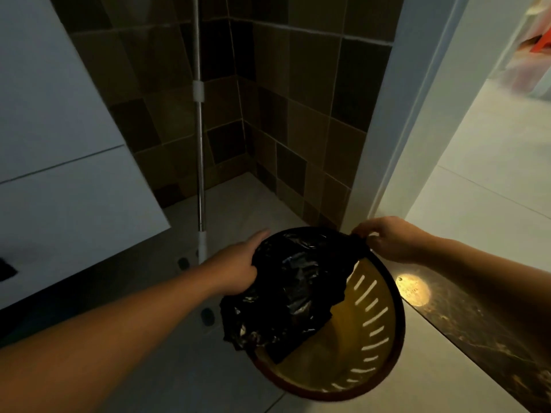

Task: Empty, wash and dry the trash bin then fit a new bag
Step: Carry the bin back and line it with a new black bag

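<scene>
Both the left hand (235, 271) and right hand (390, 238) grip the crumpled black plastic bag (292, 290) over the slotted yellow plastic bin (372, 338), apparently fitting it; next, stretch its mouth around the rim.

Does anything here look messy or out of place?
Only the black bag: it sits bunched over the left side of the bin, leaving the slotted right wall bare. The left hand and right hand each grip an edge. Nothing looks spilled.

You have one view only, from your head, looking forward and down, close over the bag (293, 290) you grip with both hands; the tiled corner lies beyond your grip.
</scene>
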